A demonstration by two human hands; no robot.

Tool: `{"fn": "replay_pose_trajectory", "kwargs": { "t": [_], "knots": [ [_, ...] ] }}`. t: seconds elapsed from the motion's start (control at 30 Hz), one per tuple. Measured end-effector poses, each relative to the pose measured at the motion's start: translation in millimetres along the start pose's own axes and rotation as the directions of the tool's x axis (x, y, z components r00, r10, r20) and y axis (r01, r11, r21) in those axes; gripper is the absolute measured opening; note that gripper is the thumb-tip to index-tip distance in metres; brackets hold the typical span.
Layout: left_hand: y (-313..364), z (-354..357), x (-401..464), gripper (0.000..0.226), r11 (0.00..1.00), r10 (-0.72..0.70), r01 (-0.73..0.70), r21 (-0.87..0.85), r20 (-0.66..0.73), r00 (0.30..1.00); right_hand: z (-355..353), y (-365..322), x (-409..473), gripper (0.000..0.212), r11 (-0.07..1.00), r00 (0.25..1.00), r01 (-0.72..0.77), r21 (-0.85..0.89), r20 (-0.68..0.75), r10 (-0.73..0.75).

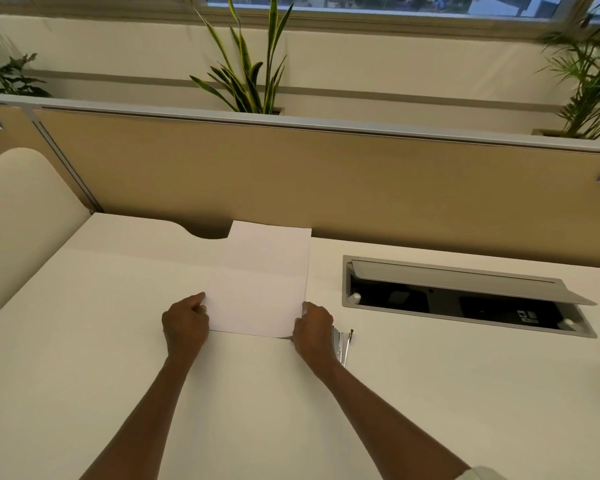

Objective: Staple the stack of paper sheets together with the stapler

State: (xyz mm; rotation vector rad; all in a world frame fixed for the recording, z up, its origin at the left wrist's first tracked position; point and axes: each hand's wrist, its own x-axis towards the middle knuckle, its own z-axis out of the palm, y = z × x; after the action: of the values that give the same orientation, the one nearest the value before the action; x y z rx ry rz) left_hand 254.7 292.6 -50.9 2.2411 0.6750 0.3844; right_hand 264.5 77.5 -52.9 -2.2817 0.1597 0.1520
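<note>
A stack of white paper sheets (262,282) lies on the white desk (118,341), its far edge reaching the desk's back edge. My left hand (186,323) pinches the stack's near left corner. My right hand (314,329) grips the near right corner, where the paper lifts slightly off the desk. A silver metal stapler (343,344) lies on the desk just right of my right hand, partly hidden behind it.
An open cable hatch (465,299) with its grey lid raised is sunk into the desk at the right. A tan partition panel (326,174) stands behind the desk, with plants beyond it. A cream chair back (21,220) is at the left.
</note>
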Motion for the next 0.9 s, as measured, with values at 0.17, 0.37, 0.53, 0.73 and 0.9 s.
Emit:
{"fn": "replay_pose_trajectory", "kwargs": {
  "t": [0.17, 0.37, 0.53, 0.73, 0.9],
  "knots": [
    [4.2, 1.2, -2.2, 0.032, 0.999, -0.005, 0.004, 0.04, 0.012, 1.0, -9.1, -3.5, -0.6, 0.009, 0.997, 0.999, 0.046, -0.069, 0.019, -0.045],
    [4.3, -0.1, -4.1, 0.035, 0.992, 0.023, -0.027, 0.121, 0.033, 0.999, -11.5, -7.7, -3.3, 0.016, 0.988, 0.998, 0.05, -0.15, 0.049, -0.043],
    [4.0, -6.0, -5.2, 0.032, 0.985, 0.093, -0.105, 0.139, 0.085, 0.992, -17.3, -18.6, -6.7, 0.019, 0.98, 0.994, 0.061, -0.191, 0.102, -0.042],
    [6.3, -12.3, -26.6, 0.045, 0.993, 0.086, -0.092, 0.08, 0.067, 0.994, -33.7, -34.9, -25.9, 0.016, 0.955, 0.987, 0.138, -0.264, 0.117, -0.11],
    [26.5, -28.7, -67.7, 0.049, 0.994, 0.092, -0.096, 0.049, 0.076, 0.993, -57.4, -30.2, -62.4, 0.013, 0.956, 0.984, 0.164, -0.242, -0.023, -0.175]
  ]
}}
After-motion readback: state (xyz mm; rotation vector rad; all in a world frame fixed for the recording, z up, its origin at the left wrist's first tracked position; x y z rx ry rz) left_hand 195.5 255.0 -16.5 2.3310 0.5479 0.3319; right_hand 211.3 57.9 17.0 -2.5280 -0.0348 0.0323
